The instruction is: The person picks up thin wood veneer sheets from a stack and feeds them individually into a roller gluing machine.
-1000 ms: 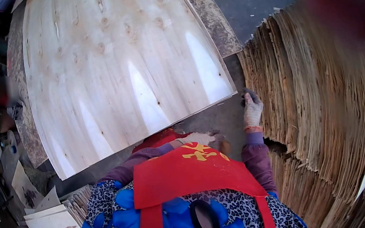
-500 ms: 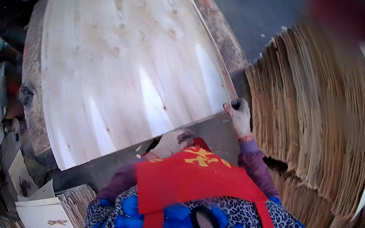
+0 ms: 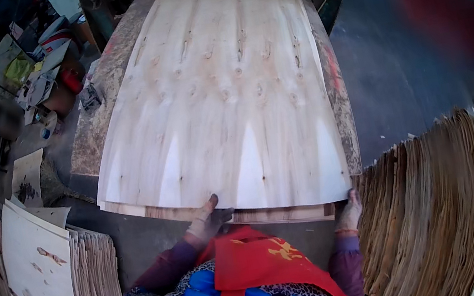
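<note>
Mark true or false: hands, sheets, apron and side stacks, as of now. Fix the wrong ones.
1. The right hand is at the near right corner of the top sheet. True.
2. The left hand is at the top sheet's far edge. False: it is at the near edge.
3. The top sheet fully hides the layer below. False: a strip of the lower layer shows along the near edge.
4. The left stack and the right stack stand on opposite sides of the person. True.
5. The apron is green. False: it is red with yellow markings.
</note>
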### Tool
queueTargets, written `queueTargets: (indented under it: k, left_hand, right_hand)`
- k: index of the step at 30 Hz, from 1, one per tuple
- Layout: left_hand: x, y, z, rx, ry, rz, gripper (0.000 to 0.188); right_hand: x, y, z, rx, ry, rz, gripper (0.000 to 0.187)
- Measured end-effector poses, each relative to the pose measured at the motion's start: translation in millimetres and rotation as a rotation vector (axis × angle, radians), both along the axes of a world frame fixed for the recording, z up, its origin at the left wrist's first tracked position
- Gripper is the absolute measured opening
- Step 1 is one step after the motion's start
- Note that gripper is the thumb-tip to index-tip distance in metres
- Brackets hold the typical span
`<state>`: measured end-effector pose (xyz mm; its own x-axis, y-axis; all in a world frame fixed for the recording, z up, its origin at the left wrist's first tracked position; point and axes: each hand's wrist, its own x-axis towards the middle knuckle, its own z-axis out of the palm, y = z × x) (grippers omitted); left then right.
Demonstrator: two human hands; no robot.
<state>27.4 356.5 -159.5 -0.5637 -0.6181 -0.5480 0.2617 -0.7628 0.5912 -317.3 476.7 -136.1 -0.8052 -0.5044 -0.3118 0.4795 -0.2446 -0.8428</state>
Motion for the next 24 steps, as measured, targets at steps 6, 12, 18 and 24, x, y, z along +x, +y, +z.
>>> queueTargets:
  k: [6,12,18,24]
  left_hand:
    - [-43,-32,6,-0.080,0.090,0.295,0.047]
    - [-56,-121,25,0.039,0.006,0.513,0.036]
    - [-44,-117,-2,0.107,-0.012,0.551,0.040]
    - [-46,-122,-21,0.224,-0.041,0.495,0.040]
  right_hand:
    - [3,-89,34,-0.018,0.395,0.101,0.037]
    - [-27,-149,43,0.169,0.359,0.120,0.050]
    - [30,-120,44,0.123,0.255,-0.191,0.046]
    - [51,-95,-33,0.096,-0.162,0.159,0.051]
